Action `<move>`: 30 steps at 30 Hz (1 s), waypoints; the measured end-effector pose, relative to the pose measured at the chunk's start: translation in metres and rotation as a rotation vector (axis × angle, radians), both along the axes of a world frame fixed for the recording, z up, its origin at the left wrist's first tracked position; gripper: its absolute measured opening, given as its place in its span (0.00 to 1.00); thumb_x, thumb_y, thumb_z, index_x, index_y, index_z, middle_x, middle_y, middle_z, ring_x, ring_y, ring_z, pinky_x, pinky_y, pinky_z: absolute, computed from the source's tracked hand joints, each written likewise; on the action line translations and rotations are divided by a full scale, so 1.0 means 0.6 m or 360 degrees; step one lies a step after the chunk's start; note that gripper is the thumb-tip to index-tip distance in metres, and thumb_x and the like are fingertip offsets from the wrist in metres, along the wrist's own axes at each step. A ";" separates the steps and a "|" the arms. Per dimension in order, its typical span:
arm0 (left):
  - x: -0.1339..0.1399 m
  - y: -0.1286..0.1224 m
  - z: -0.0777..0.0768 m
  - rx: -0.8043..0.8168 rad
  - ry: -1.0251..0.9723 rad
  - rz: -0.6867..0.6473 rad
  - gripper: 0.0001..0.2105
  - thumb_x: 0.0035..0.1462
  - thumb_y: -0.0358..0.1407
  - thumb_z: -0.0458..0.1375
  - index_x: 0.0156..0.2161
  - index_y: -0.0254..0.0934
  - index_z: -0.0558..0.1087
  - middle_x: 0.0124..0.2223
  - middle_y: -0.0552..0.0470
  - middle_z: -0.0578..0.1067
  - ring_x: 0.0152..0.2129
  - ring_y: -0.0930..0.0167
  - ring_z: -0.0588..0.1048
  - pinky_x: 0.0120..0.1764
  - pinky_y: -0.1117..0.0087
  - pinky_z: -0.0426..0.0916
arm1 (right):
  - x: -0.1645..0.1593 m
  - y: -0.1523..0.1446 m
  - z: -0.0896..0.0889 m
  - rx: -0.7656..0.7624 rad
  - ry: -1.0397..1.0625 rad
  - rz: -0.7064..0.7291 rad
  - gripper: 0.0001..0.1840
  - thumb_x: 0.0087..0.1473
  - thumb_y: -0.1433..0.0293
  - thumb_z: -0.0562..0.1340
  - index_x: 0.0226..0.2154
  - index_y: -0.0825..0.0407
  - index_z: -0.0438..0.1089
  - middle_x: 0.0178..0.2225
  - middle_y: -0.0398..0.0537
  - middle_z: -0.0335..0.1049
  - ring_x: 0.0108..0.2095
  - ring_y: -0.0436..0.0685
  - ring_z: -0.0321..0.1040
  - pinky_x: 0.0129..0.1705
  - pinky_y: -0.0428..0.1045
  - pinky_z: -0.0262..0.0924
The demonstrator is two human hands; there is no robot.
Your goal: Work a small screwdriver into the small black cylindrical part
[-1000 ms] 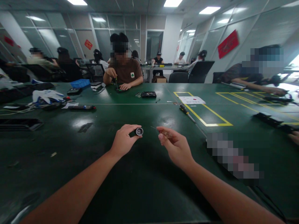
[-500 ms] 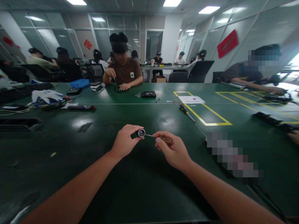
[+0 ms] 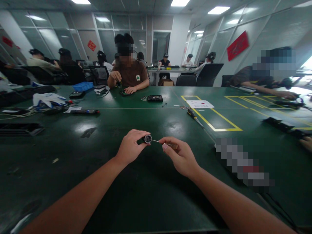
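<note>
My left hand [image 3: 133,146] is closed around a small black cylindrical part [image 3: 147,139], its round silver-rimmed end turned toward me. Details inside that end are too small to make out. In my right hand [image 3: 181,156] is a small screwdriver [image 3: 173,146] with an amber, see-through handle, gripped between thumb and fingers. Its thin metal shaft points left and its tip lies at the right edge of the cylinder's rim. Whether the tip touches the part or sits inside it, I cannot tell. Both hands are held above the green table [image 3: 156,201].
A yellow-black screwdriver [image 3: 195,117] lies beyond my right hand, near a white sheet [image 3: 200,104] and yellow tape. A blurred-out long object [image 3: 241,162] with a cable is at right. White gloves [image 3: 48,100] lie left. A co-worker [image 3: 131,74] sits opposite, near a black device [image 3: 155,98].
Almost nothing differs. The cylinder's end has shifted very slightly, and the screwdriver tip stays beside its rim.
</note>
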State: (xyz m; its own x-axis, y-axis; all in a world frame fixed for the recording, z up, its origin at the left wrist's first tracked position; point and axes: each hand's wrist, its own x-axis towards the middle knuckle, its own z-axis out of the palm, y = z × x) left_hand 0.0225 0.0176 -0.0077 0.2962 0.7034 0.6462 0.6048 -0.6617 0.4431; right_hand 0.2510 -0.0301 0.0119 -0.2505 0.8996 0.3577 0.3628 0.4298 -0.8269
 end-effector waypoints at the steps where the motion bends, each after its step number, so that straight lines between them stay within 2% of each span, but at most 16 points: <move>1: 0.000 0.000 0.000 0.0001 -0.0001 -0.0002 0.15 0.54 0.32 0.69 0.48 0.41 0.79 0.47 0.50 0.82 0.44 0.63 0.78 0.49 0.58 0.73 | 0.000 0.001 -0.001 -0.0012 0.0011 -0.0008 0.12 0.64 0.63 0.60 0.45 0.48 0.77 0.35 0.47 0.75 0.34 0.56 0.72 0.36 0.51 0.64; 4: 0.001 0.000 0.000 -0.0018 -0.0011 -0.0001 0.15 0.54 0.31 0.68 0.48 0.41 0.79 0.47 0.50 0.82 0.44 0.64 0.78 0.49 0.59 0.73 | 0.000 0.006 -0.003 -0.0109 0.0104 0.0002 0.12 0.63 0.63 0.62 0.45 0.48 0.77 0.35 0.47 0.75 0.34 0.56 0.71 0.37 0.52 0.64; 8: 0.000 0.003 -0.001 -0.0032 -0.0032 -0.0007 0.15 0.54 0.28 0.68 0.47 0.41 0.80 0.47 0.50 0.82 0.44 0.65 0.78 0.50 0.60 0.74 | 0.002 0.020 -0.006 -0.0359 0.0567 0.0156 0.12 0.60 0.64 0.64 0.43 0.51 0.77 0.31 0.46 0.74 0.32 0.55 0.70 0.38 0.52 0.65; 11: -0.002 0.004 -0.001 -0.0026 -0.0049 0.0004 0.15 0.54 0.28 0.68 0.47 0.40 0.80 0.46 0.50 0.82 0.44 0.65 0.78 0.50 0.61 0.74 | 0.003 0.025 -0.008 -0.0397 0.0807 0.0194 0.12 0.59 0.63 0.65 0.42 0.52 0.77 0.31 0.46 0.73 0.31 0.54 0.69 0.37 0.52 0.65; 13: -0.002 0.005 0.000 -0.0026 -0.0054 0.0018 0.15 0.54 0.28 0.68 0.47 0.40 0.79 0.47 0.50 0.82 0.45 0.65 0.78 0.50 0.60 0.73 | 0.003 0.022 -0.007 -0.0322 0.0757 0.0152 0.11 0.59 0.63 0.65 0.42 0.52 0.77 0.31 0.46 0.73 0.31 0.54 0.69 0.37 0.52 0.65; 19: -0.003 0.002 0.001 -0.0029 -0.0040 0.0017 0.15 0.54 0.30 0.69 0.47 0.41 0.79 0.47 0.50 0.82 0.45 0.64 0.78 0.50 0.59 0.73 | 0.000 0.007 -0.002 -0.0144 0.0265 0.0006 0.13 0.61 0.62 0.62 0.43 0.51 0.77 0.30 0.46 0.72 0.31 0.55 0.69 0.34 0.51 0.63; 24: -0.001 -0.001 0.001 -0.0027 -0.0011 0.0008 0.15 0.53 0.32 0.69 0.47 0.41 0.79 0.46 0.50 0.82 0.44 0.63 0.79 0.49 0.59 0.73 | 0.001 0.004 0.003 0.0019 0.0030 -0.0019 0.12 0.63 0.63 0.61 0.45 0.48 0.77 0.33 0.48 0.75 0.34 0.57 0.71 0.37 0.52 0.65; 27: 0.000 -0.001 0.001 -0.0034 -0.0002 0.0026 0.15 0.54 0.32 0.69 0.47 0.41 0.79 0.46 0.50 0.82 0.43 0.63 0.79 0.49 0.59 0.73 | 0.001 0.004 0.004 0.0068 -0.0036 -0.0005 0.11 0.63 0.64 0.62 0.43 0.48 0.78 0.36 0.49 0.76 0.36 0.58 0.72 0.39 0.53 0.66; 30: -0.001 -0.001 0.002 -0.0052 -0.0002 0.0058 0.15 0.53 0.33 0.70 0.47 0.41 0.79 0.45 0.50 0.82 0.42 0.64 0.79 0.47 0.60 0.74 | 0.001 0.010 -0.002 -0.0084 0.0122 0.0056 0.11 0.62 0.64 0.63 0.44 0.48 0.78 0.35 0.48 0.76 0.36 0.57 0.72 0.39 0.53 0.66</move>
State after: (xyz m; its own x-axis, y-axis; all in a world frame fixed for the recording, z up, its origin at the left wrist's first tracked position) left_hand 0.0221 0.0168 -0.0066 0.2693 0.7345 0.6229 0.6279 -0.6243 0.4648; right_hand 0.2518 -0.0244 0.0110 -0.2558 0.9089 0.3293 0.2833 0.3961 -0.8734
